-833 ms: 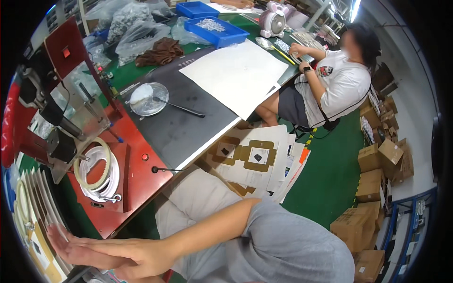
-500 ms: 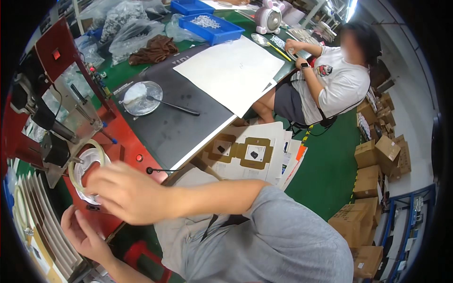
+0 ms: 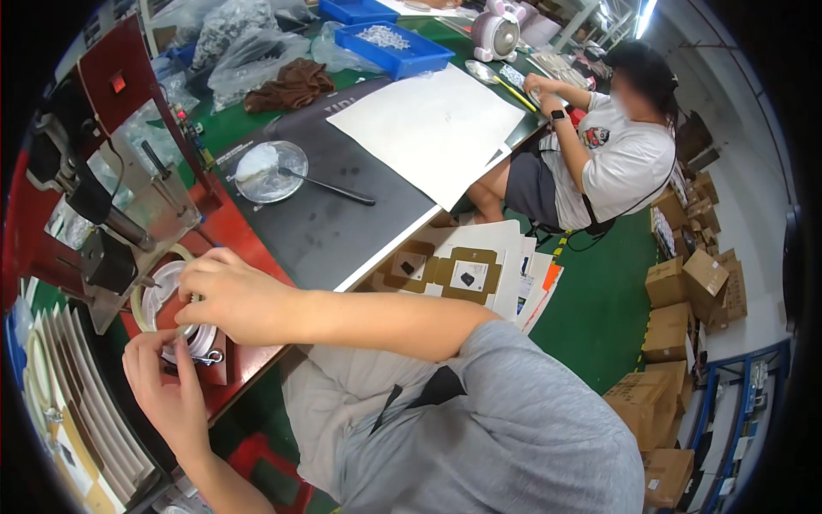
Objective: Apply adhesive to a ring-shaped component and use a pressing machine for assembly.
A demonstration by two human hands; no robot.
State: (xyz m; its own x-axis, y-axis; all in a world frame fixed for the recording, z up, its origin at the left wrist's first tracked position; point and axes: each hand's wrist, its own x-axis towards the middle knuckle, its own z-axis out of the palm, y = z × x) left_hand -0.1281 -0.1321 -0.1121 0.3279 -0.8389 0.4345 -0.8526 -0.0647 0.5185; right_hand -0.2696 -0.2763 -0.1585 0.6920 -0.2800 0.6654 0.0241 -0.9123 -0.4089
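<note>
At the red bench press, both my hands work close together over a white round plastic part on the red base. My right hand reaches across from the right, fingers curled down over the part, a small light piece partly visible between them. My left hand is at the part's near left edge, with thumb and fingertips pinched together; what they hold is hidden. A small shiny metal fitting shows beside the part. Behind my right hand a cream ring surrounds another white piece under the press head.
On the black mat sits a clear dish with white paste and a black-handled spatula. White sheets, blue trays and bags lie beyond. A co-worker sits right; cartons line the floor. Cardboard sheets stand left.
Both my hands have moved away from me toward the press base, my right hand settling over the white round part. My left fingers have come up to its edge. The view has shifted slightly.
</note>
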